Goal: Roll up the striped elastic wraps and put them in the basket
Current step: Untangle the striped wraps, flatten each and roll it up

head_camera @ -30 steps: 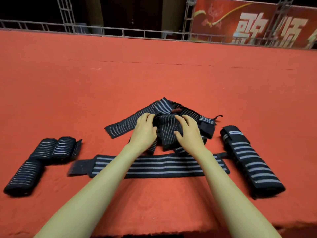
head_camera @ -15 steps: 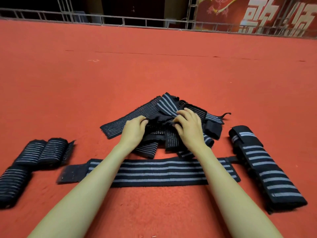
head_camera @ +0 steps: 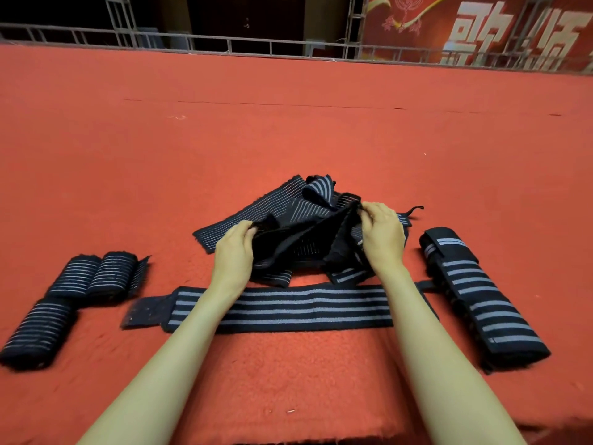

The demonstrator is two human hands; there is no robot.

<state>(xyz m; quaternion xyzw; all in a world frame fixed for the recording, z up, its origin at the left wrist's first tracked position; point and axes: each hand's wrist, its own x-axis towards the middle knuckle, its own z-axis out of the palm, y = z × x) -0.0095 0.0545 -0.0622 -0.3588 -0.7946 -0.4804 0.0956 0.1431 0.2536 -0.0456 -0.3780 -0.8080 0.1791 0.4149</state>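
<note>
A tangled heap of dark, grey-striped elastic wraps [head_camera: 282, 203] lies on the red carpet ahead of me. My left hand [head_camera: 233, 252] pinches one end of a dark wrap [head_camera: 298, 236] from the heap, and my right hand [head_camera: 380, 232] pinches its other end, holding it slightly lifted and stretched between them. A flat striped wrap [head_camera: 282, 308] lies unrolled across the carpet under my forearms. Three rolled wraps sit at the left [head_camera: 96, 274], one of them nearer me [head_camera: 38, 329]. A long folded wrap [head_camera: 478, 293] lies at the right. No basket is in view.
The red carpet [head_camera: 288, 123] stretches far ahead to a metal railing [head_camera: 256, 46] and a red banner [head_camera: 481, 30]. The carpet's front edge [head_camera: 288, 440] runs just below my forearms.
Both hands went from pressing on the heap to pinching a wrap's ends; they moved apart and lifted it. The camera came closer and tilted down.
</note>
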